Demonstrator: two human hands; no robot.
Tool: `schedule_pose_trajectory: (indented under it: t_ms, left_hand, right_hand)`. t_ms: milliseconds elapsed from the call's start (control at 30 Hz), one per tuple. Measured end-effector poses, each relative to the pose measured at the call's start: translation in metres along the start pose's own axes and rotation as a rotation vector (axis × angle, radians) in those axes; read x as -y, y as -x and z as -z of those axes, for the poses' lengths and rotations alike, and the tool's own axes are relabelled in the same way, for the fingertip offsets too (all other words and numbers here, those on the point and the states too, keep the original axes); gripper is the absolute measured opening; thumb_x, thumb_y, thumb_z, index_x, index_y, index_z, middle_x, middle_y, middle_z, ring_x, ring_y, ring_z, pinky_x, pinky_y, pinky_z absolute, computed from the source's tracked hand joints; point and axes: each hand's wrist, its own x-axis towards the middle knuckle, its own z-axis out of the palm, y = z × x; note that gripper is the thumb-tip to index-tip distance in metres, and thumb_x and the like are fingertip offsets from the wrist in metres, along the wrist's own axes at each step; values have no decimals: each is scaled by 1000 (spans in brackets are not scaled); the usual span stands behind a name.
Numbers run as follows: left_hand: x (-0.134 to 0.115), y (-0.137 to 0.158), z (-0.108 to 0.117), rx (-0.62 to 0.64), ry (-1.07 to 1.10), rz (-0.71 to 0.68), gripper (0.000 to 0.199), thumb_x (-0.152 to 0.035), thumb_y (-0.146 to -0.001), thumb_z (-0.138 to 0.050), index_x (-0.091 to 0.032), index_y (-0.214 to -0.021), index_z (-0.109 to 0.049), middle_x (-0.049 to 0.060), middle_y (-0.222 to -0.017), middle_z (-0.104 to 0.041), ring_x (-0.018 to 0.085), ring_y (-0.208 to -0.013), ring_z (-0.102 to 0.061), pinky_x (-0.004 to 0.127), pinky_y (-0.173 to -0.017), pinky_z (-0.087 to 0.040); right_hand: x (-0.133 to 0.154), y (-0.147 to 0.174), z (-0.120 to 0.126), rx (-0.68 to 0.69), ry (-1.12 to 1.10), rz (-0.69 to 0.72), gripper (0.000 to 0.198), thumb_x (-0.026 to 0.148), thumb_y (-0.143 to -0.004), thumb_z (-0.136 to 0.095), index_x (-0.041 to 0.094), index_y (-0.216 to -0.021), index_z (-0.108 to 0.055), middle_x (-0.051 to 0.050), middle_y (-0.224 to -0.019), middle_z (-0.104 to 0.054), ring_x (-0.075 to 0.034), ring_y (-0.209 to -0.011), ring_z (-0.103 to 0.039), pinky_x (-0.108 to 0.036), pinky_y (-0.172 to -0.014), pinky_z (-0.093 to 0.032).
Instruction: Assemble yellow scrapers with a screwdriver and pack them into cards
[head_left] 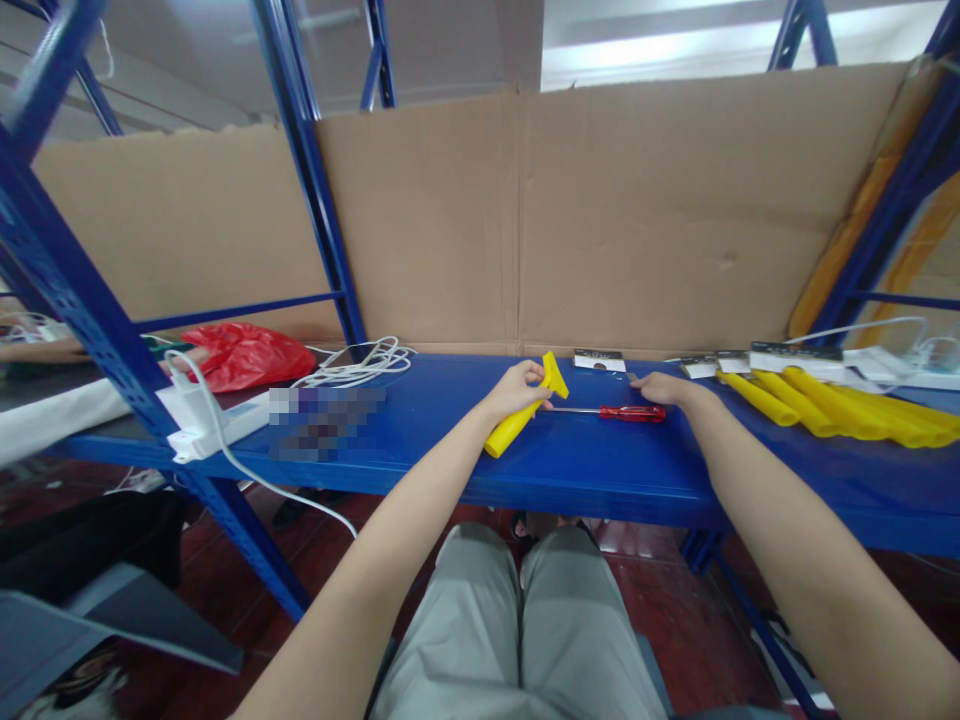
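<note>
My left hand (pixel 517 390) is closed around a yellow scraper handle (pixel 510 430), a thick tube with a flared, T-shaped head pointing up and away from me. Just right of it a screwdriver (pixel 631 413) with a clear red grip lies on the blue shelf, its shaft pointing left towards the handle. My right hand (pixel 664 388) rests low over the shelf behind the screwdriver, fingertips together at a small dark piece too small to name. Beyond the fingers lies a small black-and-white box (pixel 598 360).
Several yellow handles (pixel 832 400) lie in a row at the right, with more small boxes (pixel 795 357) behind. To the left are a white power strip (pixel 225 425), coiled white cable (pixel 367 360) and a red plastic bag (pixel 251 357). Cardboard (pixel 600 220) walls the back.
</note>
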Motion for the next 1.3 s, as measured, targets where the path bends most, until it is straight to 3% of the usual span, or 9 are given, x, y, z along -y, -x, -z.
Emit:
schedule_pose_trajectory:
  t_ms: [233,433,600,700,900,1100,1300]
  left_hand:
    - [0,0,0,4,-4,8,22,-6,-81,-59,-15,-97,-47,16,-126,-56,7,-56,-65,17,-46,-45]
    - [3,-4,0,12,20,-2,24,-6,-79,-60,-15,-98,-48,15,-122,-57,9,-57,-66,18,-48,-46]
    - [6,-5,1,17,74,-30,26,-7,-78,-63,-16,-97,-47,12,-116,-61,10,-59,-67,18,-49,-46]
    - [2,-3,2,32,132,-27,26,-4,-77,-62,-16,-94,-46,9,-103,-64,10,-57,-67,18,-48,-45]
    - [-6,0,3,51,259,-27,27,3,-74,-59,-15,-90,-47,4,-81,-65,13,-57,-67,20,-47,-45]
    - [-4,-2,3,94,268,-44,31,1,-73,-59,-11,-101,-54,10,-97,-68,12,-59,-67,19,-47,-45]
    - [-4,-1,4,100,246,-44,35,-2,-74,-59,-10,-109,-59,13,-104,-68,12,-61,-67,19,-48,-46]
  right_hand:
    - [8,4,4,75,84,-28,43,18,-75,-49,17,-112,-72,-10,-119,-67,-26,-112,-62,-36,-101,-44]
    - [27,17,13,39,78,42,54,5,-73,-42,12,-120,-68,-10,-121,-66,-24,-112,-62,-30,-99,-44]
    - [59,30,19,-113,-80,203,45,14,-83,-42,14,-121,-66,-9,-125,-64,-23,-116,-59,-33,-102,-42]
    - [80,37,17,-94,-240,311,39,24,-86,-48,15,-118,-68,-9,-125,-64,-23,-116,-58,-36,-104,-39]
    - [101,41,5,97,-526,362,30,33,-85,-53,17,-103,-71,-9,-111,-71,-23,-103,-64,-41,-95,-46]
    - [102,41,-1,166,-762,281,13,27,-81,-60,16,-81,-67,-4,-74,-69,-14,-69,-64,-33,-78,-52]
    - [107,49,4,143,-861,221,6,14,-75,-63,17,-80,-65,-1,-70,-66,-9,-57,-56,-24,-65,-50]
